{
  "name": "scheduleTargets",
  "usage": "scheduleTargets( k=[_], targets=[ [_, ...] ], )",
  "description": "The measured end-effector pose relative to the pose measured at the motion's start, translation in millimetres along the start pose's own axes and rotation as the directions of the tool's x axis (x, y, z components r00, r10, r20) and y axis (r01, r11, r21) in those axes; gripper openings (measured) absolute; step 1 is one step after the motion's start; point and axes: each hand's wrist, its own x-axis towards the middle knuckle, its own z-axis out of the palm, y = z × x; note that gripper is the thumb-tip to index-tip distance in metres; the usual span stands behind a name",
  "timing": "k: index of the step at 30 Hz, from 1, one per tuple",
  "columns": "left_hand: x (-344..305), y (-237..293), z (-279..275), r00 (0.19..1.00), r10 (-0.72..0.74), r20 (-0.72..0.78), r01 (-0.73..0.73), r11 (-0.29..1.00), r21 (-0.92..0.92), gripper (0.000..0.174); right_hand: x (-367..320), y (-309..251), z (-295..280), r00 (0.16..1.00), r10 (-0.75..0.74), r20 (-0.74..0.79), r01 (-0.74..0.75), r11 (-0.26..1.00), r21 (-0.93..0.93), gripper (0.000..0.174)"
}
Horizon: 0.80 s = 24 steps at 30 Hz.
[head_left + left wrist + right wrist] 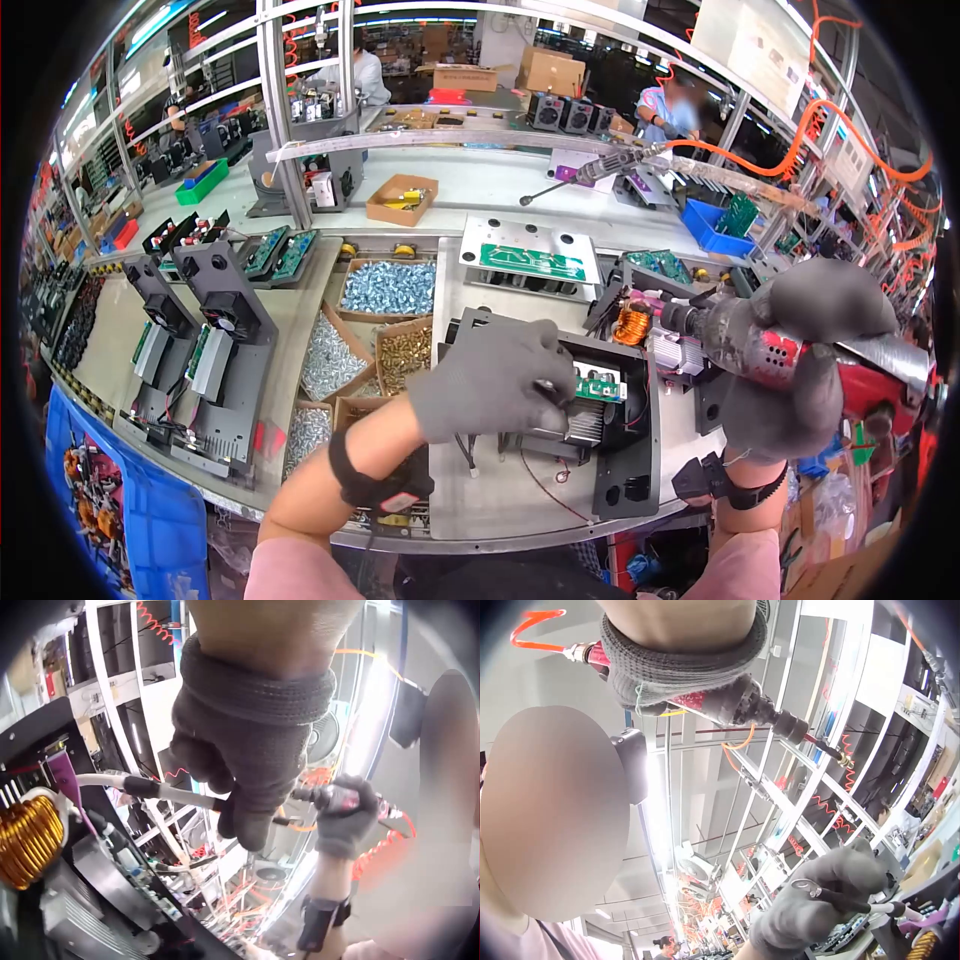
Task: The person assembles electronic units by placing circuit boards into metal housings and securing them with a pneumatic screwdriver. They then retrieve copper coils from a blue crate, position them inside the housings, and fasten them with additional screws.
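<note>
My gloved left hand (500,380) is over a dark metal housing (630,470) holding a heatsink, a green circuit board (598,385) and a copper coil (632,325). Its fingers pinch a cable (176,795) with a black sleeve, running from a purple strip (64,776) beside the coil. The cable's ring terminal (806,886) sticks out past the fingers. My gloved right hand (785,405) grips a red air screwdriver (775,350), raised to the right of the housing. At its bit's tip sits a small brassy piece (844,760).
Cardboard bins of bluish screws (390,288), silvery screws (330,360) and brassy screws (402,358) lie left of the housing. A panel with a green board (530,260) stands behind. Upright dark chassis (225,350) are at left. Another screwdriver (610,165) hangs on an orange hose.
</note>
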Motion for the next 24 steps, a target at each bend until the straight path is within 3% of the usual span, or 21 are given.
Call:
scheduleTargets(
  k=[2, 4, 10, 12, 13, 15, 18, 20, 22, 23, 24],
  targets=[
    [8, 1, 7, 0.999, -0.046, -0.015, 0.046, 0.998, 0.031, 0.016, 1, 2, 0, 0.988, 0.050, -0.146, -0.049, 0.999, 0.009, 0.042],
    [17, -16, 15, 0.917, -0.171, -0.361, 0.149, 0.985, -0.090, 0.018, 4, 5, -6, 0.987, 0.075, -0.145, -0.063, 0.995, 0.083, 0.048],
    [33, -29, 9, 0.907, -0.305, -0.289, 0.310, 0.950, -0.031, 0.028, 3, 19, 12, 0.993, -0.060, -0.101, 0.072, 0.990, 0.120, 0.041],
    [35, -26, 8, 0.904, -0.322, -0.282, 0.315, 0.946, -0.069, 0.031, 4, 19, 15, 0.997, -0.024, -0.072, 0.034, 0.990, 0.137, 0.038],
    [37, -29, 7, 0.919, -0.326, -0.222, 0.325, 0.945, -0.041, 0.032, 4, 20, 19, 0.997, -0.022, -0.071, 0.032, 0.990, 0.140, 0.038],
    [40, -27, 2, 0.916, -0.359, -0.181, 0.355, 0.933, -0.057, 0.033, 3, 24, 26, 0.994, -0.070, -0.087, 0.062, 0.994, -0.089, 0.033],
    [45, -28, -2, 0.920, -0.383, -0.089, 0.373, 0.921, -0.110, 0.035, -5, 28, 23, 0.995, -0.088, -0.054, 0.077, 0.982, -0.171, 0.034],
    [48, -30, -5, 0.927, -0.373, -0.032, 0.365, 0.918, -0.154, 0.036, -5, 29, 19, 0.999, -0.046, 0.003, 0.046, 0.992, -0.115, 0.036],
    [50, -33, -8, 0.921, -0.354, 0.164, 0.385, 0.894, -0.232, 0.036, -6, 37, 9, 0.987, -0.046, 0.154, 0.062, 0.993, -0.101, 0.039],
    [50, -28, -10, 0.884, -0.413, 0.220, 0.454, 0.871, -0.187, 0.034, -22, 45, 5, 1.000, -0.001, -0.005, 0.000, 0.986, -0.166, 0.041],
    [47, -32, -3, 0.880, -0.412, 0.238, 0.459, 0.866, -0.197, 0.034, -14, 56, -14, 0.975, -0.011, 0.223, 0.083, 0.945, -0.316, 0.045]
  ],
)
